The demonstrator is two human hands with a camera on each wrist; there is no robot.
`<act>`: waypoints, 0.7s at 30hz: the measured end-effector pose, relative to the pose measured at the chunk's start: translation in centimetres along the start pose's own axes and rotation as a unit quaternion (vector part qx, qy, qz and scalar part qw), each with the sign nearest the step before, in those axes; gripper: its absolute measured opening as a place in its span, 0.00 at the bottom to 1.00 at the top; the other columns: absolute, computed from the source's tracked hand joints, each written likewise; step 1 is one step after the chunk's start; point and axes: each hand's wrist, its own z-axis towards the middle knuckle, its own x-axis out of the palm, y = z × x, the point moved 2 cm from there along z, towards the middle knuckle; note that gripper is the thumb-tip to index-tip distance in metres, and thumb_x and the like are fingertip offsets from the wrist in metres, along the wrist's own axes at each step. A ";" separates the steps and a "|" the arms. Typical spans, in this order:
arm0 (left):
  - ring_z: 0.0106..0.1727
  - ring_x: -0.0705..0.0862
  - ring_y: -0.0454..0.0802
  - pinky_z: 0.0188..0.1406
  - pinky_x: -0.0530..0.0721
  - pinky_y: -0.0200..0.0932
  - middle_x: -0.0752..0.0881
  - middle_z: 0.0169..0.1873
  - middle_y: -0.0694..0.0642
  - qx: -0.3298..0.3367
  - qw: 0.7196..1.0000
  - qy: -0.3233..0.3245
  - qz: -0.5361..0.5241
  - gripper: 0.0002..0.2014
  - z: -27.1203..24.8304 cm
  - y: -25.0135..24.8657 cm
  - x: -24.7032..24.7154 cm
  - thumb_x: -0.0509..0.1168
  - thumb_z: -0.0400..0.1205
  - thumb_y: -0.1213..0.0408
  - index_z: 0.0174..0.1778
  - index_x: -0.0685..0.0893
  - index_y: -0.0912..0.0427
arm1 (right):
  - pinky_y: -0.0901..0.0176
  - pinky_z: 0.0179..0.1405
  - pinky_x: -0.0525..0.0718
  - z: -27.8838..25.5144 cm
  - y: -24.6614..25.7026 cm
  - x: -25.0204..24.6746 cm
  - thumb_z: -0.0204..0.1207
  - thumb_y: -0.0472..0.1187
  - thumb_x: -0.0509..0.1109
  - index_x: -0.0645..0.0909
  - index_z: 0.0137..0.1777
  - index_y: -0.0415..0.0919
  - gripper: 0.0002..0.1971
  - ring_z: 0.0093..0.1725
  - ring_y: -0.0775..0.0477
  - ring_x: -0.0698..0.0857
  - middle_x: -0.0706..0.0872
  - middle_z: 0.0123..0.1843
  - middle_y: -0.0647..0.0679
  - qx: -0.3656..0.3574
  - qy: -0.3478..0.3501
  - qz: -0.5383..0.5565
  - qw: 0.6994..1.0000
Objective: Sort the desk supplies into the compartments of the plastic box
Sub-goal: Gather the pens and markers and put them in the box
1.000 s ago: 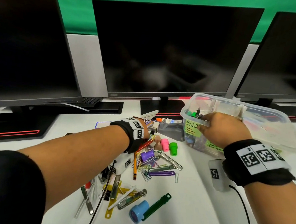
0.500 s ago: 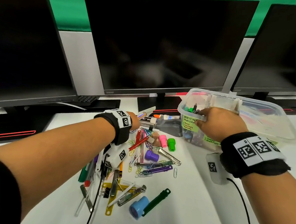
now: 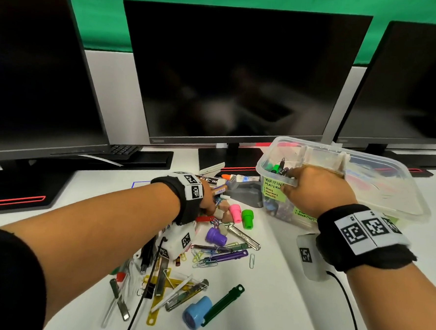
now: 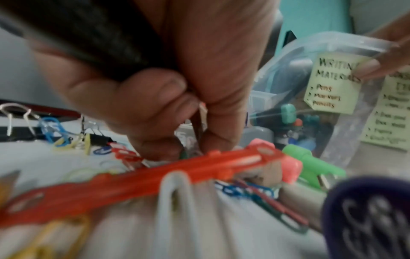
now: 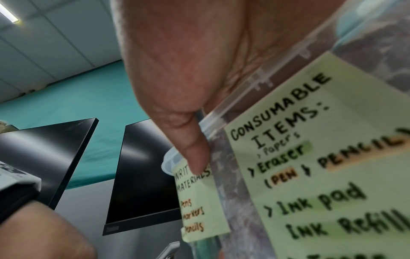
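A clear plastic box (image 3: 370, 155) stands at the right, and pens show in its left compartment. It carries green labels, "Writing materials" (image 3: 273, 190) and "Consumable items" (image 5: 299, 140). My right hand (image 3: 288, 182) grips the near rim, with the thumb (image 5: 195, 154) pressed on the outer wall. My left hand (image 3: 209, 206) reaches into the pile of supplies. In the left wrist view its thumb and finger (image 4: 190, 149) pinch a thin item that I cannot identify. A red fastener strip (image 4: 155, 177) lies just in front of them. Pink (image 3: 235, 213), green (image 3: 247, 217) and purple (image 3: 215, 236) caps lie beside the hand.
Three dark monitors (image 3: 242, 77) stand close behind the desk, with a keyboard (image 3: 123, 150) under the left one. A glue tube (image 3: 239, 178) and a grey stapler (image 3: 245, 196) lie between pile and box. Paper clips (image 3: 206, 261), a blue stamp (image 3: 197, 314) and a green strip (image 3: 223, 305) lie nearer me.
My left hand has come down from the markers at the back of the pile to the erasers and caps. My right hand has kept its hold on the box rim.
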 end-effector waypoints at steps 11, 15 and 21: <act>0.24 0.72 0.47 0.23 0.72 0.37 0.77 0.29 0.56 0.050 0.974 -0.080 -0.205 0.14 1.2 0.1 -3.3 0.64 0.81 0.54 0.52 0.81 0.62 | 0.52 0.49 0.83 0.7 -0.5 0.5 0.77 0.53 0.62 0.81 0.64 0.50 0.18 0.52 0.40 0.86 0.88 0.55 0.45 -0.004 -0.011 0.004 1.000; 0.26 0.73 0.46 0.28 0.72 0.37 0.76 0.28 0.52 0.072 0.980 -0.095 -0.158 0.11 1.3 -0.1 -3.5 0.61 0.84 0.54 0.48 0.77 0.60 | 0.52 0.52 0.83 0.7 -0.7 0.7 0.76 0.52 0.63 0.81 0.65 0.53 0.18 0.54 0.40 0.86 0.88 0.57 0.45 -0.005 -0.015 0.009 1.000; 0.40 0.84 0.48 0.42 0.80 0.39 0.87 0.40 0.53 0.108 0.965 -0.075 -0.227 0.06 1.8 0.1 -3.3 0.59 0.85 0.60 0.48 0.75 0.59 | 0.54 0.48 0.82 0.7 -0.7 0.8 0.77 0.52 0.62 0.80 0.66 0.54 0.18 0.52 0.41 0.86 0.88 0.56 0.46 -0.011 -0.022 0.005 1.000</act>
